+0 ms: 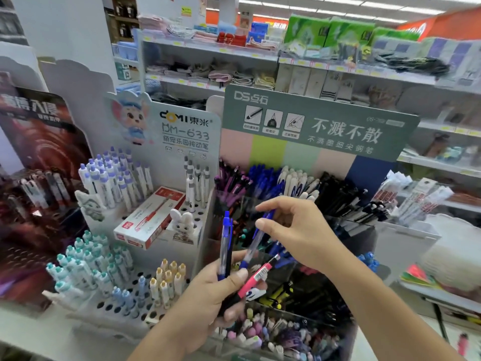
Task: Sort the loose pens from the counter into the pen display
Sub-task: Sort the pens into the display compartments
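- Now gripping a small bunch of pens in the left hand [221,290], fingers curled around it: a blue click pen [226,243] standing upright, a pink pen [256,278] slanting right.
- Pinching a clear-barrelled blue pen [256,239] with the right hand [294,227], thumb and forefinger closed on its upper end, other fingers loosely spread.
- Hovering both over the tiered pen display [299,194], in front of its blue pen compartment [263,181].
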